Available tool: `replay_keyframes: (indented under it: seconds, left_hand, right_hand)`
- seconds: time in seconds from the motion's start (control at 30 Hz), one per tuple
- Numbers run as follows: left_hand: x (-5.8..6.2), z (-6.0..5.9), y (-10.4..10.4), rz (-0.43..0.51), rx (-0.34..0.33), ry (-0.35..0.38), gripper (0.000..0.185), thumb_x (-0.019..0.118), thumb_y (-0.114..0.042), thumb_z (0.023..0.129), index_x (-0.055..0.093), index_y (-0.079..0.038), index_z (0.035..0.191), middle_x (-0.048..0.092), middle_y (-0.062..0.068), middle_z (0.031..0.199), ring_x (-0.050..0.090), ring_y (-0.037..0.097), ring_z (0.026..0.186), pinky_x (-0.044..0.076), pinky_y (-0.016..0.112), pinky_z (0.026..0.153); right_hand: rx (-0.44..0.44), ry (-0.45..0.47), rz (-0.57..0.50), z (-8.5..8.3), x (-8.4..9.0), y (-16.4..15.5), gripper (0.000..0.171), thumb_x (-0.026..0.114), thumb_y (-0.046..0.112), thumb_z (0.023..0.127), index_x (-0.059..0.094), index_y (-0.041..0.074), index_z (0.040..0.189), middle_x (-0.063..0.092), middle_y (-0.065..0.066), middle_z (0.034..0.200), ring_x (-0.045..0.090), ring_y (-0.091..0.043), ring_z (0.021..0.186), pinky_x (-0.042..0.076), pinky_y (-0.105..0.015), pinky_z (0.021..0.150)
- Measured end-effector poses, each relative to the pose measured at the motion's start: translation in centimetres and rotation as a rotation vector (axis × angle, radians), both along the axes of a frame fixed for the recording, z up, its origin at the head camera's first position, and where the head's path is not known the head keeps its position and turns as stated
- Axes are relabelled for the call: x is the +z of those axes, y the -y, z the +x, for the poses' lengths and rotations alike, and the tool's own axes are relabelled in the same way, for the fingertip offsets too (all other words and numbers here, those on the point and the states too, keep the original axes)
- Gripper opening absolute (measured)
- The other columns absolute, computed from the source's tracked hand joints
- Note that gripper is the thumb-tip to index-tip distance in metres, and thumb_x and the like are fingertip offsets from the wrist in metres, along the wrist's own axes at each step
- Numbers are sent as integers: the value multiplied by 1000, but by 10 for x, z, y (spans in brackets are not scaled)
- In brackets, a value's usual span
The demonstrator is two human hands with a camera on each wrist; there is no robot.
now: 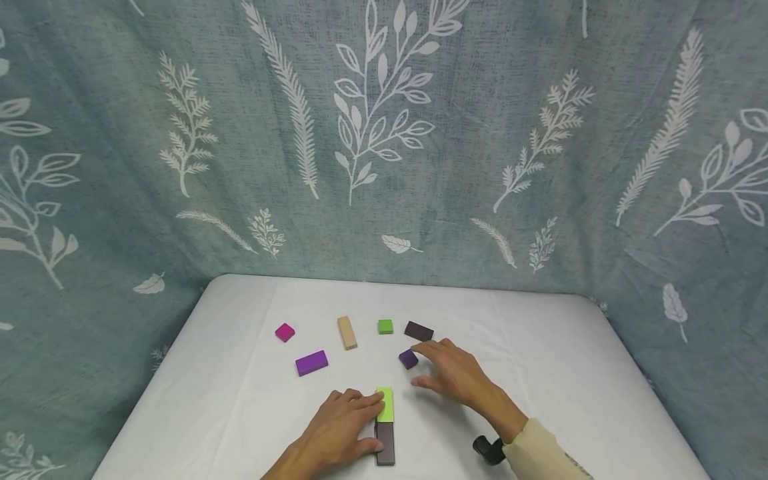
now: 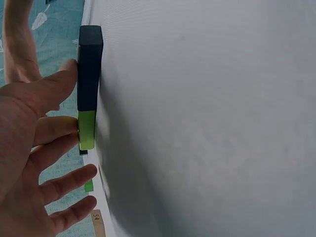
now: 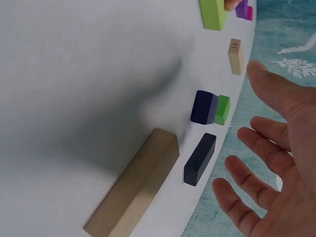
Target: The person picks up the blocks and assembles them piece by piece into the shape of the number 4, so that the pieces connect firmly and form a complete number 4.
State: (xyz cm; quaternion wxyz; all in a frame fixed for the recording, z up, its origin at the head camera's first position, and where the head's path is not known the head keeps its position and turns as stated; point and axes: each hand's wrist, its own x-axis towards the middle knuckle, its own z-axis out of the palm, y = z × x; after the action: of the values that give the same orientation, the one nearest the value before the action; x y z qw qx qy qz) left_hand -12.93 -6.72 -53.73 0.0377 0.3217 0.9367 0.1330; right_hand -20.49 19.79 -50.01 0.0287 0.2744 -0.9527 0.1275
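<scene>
White-covered table [image 1: 540, 373] against a grey-blue curtain [image 1: 480, 133] printed with white leaf sprigs, soft even light

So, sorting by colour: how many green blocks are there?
2: a small green block at the back, and a long lime block touching the left hand. Hands might hide more.

I'm looking at a staged recording setup, not a lived-in room: a leaf-print curtain [image 1: 384, 133] closes off all sides behind a table [image 1: 540, 373] under white cloth, with small coloured blocks [image 1: 311, 363].
</scene>
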Motion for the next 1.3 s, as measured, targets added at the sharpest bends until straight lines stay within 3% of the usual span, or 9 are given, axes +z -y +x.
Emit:
replay_keyframes:
  seconds: [0.57,0.87,1.3]
  left_hand:
    - [0,-1,0,2,6,-38,63,69,-61,86,66,-24,137,56,-10,145,56,15,119,41,38,88]
    - [0,-1,-1,2,15,-24,64,70,-62,86,66,-24,137,56,-11,145,55,15,114,40,37,86]
    - [-2,-1,-1,11,16,-24,63,71,-61,84,67,-24,135,56,-11,145,53,12,103,39,35,81]
  right_hand:
    - [5,55,38,-23,-6,1,45,80,29,88,69,15,129,69,5,126,59,-17,102,52,-37,74]
    - [37,85,46,-35,-1,5,41,79,27,90,70,16,128,68,3,128,62,-20,107,54,-43,83]
    - [29,113,89,-38,-5,12,41,81,30,88,72,17,126,69,1,128,62,-22,115,53,-46,91]
